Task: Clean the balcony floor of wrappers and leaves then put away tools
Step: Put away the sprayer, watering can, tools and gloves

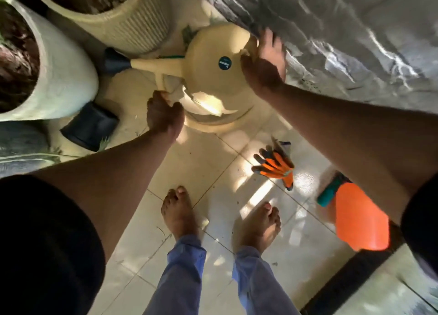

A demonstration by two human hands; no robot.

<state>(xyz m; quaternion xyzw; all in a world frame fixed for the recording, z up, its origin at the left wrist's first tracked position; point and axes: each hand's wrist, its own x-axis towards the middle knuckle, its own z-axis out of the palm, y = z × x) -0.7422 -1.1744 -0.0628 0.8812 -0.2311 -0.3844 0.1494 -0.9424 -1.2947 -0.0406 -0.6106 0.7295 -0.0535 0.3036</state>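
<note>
A cream watering can [213,61] with a dark rose on its spout and a round blue sticker stands on the tiled balcony floor [203,167]. My left hand [163,115] grips the can's handle at its near side, next to a pale crumpled scrap. My right hand [265,63] is blurred, fingers spread, against the can's right side beside the silver cover. A pair of orange and grey gloves [275,165] lies on the tiles to the right. An orange spray bottle with a teal top [355,217] lies further right.
Two large planters [132,23] [61,77] with soil stand at the upper left, a small black pot [91,126] tipped beside them. A crinkled silver cover [343,30] fills the upper right. My bare feet [180,215] stand on the tiles. A dark sill [350,274] runs at the lower right.
</note>
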